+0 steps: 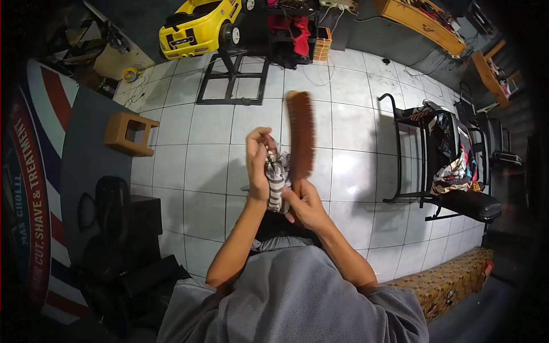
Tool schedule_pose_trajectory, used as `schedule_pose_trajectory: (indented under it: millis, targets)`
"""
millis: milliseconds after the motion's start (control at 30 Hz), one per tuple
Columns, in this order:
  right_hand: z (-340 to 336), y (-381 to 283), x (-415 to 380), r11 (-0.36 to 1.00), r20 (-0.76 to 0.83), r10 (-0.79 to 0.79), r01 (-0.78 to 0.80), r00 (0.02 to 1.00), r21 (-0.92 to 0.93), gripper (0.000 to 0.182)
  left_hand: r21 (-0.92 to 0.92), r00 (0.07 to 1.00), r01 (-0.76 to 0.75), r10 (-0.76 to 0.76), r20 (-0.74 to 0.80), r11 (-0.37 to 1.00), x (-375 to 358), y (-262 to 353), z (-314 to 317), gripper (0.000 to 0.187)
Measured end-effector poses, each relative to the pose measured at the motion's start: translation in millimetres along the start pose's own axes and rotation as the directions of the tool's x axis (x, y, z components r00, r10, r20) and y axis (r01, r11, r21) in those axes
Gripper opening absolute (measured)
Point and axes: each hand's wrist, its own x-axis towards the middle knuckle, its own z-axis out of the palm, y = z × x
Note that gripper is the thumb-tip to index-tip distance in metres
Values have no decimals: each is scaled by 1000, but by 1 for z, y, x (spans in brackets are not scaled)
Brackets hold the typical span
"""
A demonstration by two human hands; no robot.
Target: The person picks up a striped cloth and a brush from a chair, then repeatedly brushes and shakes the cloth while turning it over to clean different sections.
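Note:
Held out before my body is a long brush [301, 134] with reddish-brown bristles facing right, standing upright in my right hand [311, 207]. The fingers of that hand close round its lower end, and the thumb reaches left to the striped cloth [276, 186]. This black-and-white cloth is bunched up against my left hand [259, 166], whose fingers are curled at the top of the bundle. Brush and cloth are side by side; the brush's lower end is hidden by my right hand.
White floor tiles spread below. A brown stool [130, 134] and striped barber sign [46, 188] are at left. A black metal frame [231, 77] lies near a yellow toy car [200, 28]. At right stands a black chair [466, 200] with patterned cloth, above a checkered bench [440, 286].

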Motion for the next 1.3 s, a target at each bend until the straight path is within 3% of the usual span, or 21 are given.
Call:
schedule_pose_trajectory:
  millis: [33, 133, 167, 233, 300, 367, 433, 500, 567, 633, 700, 767, 833, 900, 967, 1033, 1100, 1133, 1167, 1233, 1300]
  targets:
    - [1, 1, 1, 984, -86, -25, 40, 996, 172, 21, 52, 996, 11, -16, 85, 999, -5, -10, -6, 36]
    - [-3, 1, -1, 963, -95, -132, 150, 987, 224, 18, 49, 941, 232, -236, 241, 972, -37, -8, 0, 43]
    - [-3, 1, -2, 952, -106, -175, 196, 979, 235, 18, 141, 945, 86, -126, 301, 986, -46, -5, -3, 43]
    - [-1, 7, -3, 947, -158, -199, 232, 967, 223, 15, 73, 923, 52, -76, 378, 996, -55, -1, -4, 42]
    - [0, 20, -5, 969, -299, -167, 212, 940, 124, 15, 127, 908, 113, -154, 389, 986, -55, 2, -11, 37]
    - [-5, 20, -10, 936, -181, -67, 125, 981, 330, 17, 181, 886, 171, -231, 402, 969, -56, 0, -19, 32]
    - [-6, 18, -9, 868, -210, -67, 160, 975, 470, 25, 41, 847, 511, -511, 147, 859, -55, -10, -30, 18]
    - [-8, 14, -3, 923, -260, -60, 153, 964, 353, 37, -24, 878, 452, -439, 192, 892, -45, 0, -31, 15]
    - [-10, 22, 7, 904, -394, -425, 402, 814, -145, 49, 42, 803, 392, -364, 471, 919, -37, 6, -38, 22]
    - [-18, 16, -2, 888, -248, -457, 424, 854, -175, 59, 71, 763, 369, -346, 546, 927, -23, 22, -31, 12]
    - [-16, 16, -5, 972, -56, -179, 168, 982, -162, 57, 189, 830, 168, -243, 503, 967, -16, 25, -32, 17]
    - [-12, 8, -1, 930, -115, -272, 230, 955, -287, 43, 197, 861, 193, -263, 436, 961, -13, 19, -37, 28]
    - [-3, -17, -7, 945, -201, 110, -165, 973, -284, 24, 365, 939, 123, -228, 259, 923, -3, 10, -51, 27]
    - [3, -4, -5, 932, -227, 113, -182, 967, -314, 17, 413, 944, 134, -243, 222, 901, 8, 18, -59, 25]
    - [6, 17, 3, 950, -223, -162, 91, 961, -299, 17, 449, 927, 103, -249, 280, 888, 14, 25, -64, 24]
    - [9, 16, 8, 947, -273, -120, 28, 955, -319, 16, 468, 905, 113, -285, 316, 876, 19, 36, -65, 26]
    - [10, 19, 23, 782, -218, -592, 488, 776, -389, 27, 395, 851, 175, -340, 399, 902, 23, 42, -67, 26]
    - [6, 12, 16, 868, -153, -426, 355, 892, -348, 30, 411, 843, 164, -344, 414, 897, 22, 35, -71, 26]
    - [12, 13, 24, 814, -108, -546, 496, 831, -303, 33, 413, 845, 166, -345, 408, 896, 20, 30, -71, 26]
    - [24, 2, 24, 871, -56, -456, 432, 888, -235, 30, 431, 893, 4, -197, 405, 903, 14, 24, -63, 22]
    - [22, 25, 36, 752, -117, -560, 444, 820, -487, 35, 461, 937, -20, -145, 318, 887, 10, 29, -49, 21]
